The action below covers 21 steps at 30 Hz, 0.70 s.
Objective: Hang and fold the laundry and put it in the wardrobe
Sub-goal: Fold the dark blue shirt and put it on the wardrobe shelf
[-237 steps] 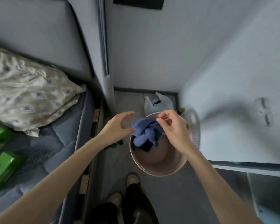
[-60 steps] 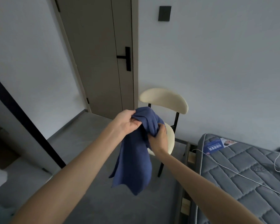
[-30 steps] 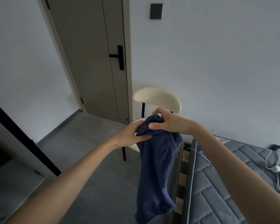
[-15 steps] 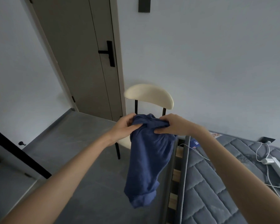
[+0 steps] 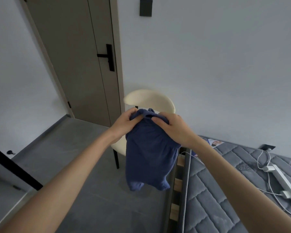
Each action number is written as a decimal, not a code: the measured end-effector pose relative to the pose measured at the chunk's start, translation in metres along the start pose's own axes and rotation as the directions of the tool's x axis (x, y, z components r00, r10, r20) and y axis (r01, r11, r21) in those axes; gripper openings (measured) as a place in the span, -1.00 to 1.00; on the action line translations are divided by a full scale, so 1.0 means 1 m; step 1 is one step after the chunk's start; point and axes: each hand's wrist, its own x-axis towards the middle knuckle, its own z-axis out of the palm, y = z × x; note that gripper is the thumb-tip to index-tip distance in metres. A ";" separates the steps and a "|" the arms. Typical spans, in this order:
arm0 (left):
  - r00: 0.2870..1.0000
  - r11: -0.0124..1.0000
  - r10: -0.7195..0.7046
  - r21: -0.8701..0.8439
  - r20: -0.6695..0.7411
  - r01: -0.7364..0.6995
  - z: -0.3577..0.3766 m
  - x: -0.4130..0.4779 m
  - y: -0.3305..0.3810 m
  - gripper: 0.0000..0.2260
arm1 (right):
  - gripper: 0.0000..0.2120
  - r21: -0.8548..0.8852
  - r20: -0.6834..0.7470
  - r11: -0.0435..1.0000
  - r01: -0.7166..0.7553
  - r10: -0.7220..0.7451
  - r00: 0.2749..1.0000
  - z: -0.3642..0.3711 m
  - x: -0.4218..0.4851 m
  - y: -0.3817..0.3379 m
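Blue cloth of a garment (image 5: 149,153) hangs bunched in the air before a cream chair (image 5: 149,100) — left hand (image 5: 124,121) and right hand (image 5: 172,126) both gripping its top edge, fingers curled.

Bare: left grip (image 5: 124,121), right grip (image 5: 173,130), forearms (image 5: 84,162).

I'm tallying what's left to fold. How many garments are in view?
1: a blue garment, gripped at its top by the left hand and right hand, hanging before the chair. Others may be off-frame.
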 end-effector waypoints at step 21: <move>0.998 0.976 -0.067 0.207 -0.010 0.067 0.055 -0.009 -0.259 -0.77 | -0.73 -0.095 0.027 0.992 -0.087 0.090 0.996 0.137 -0.005 0.140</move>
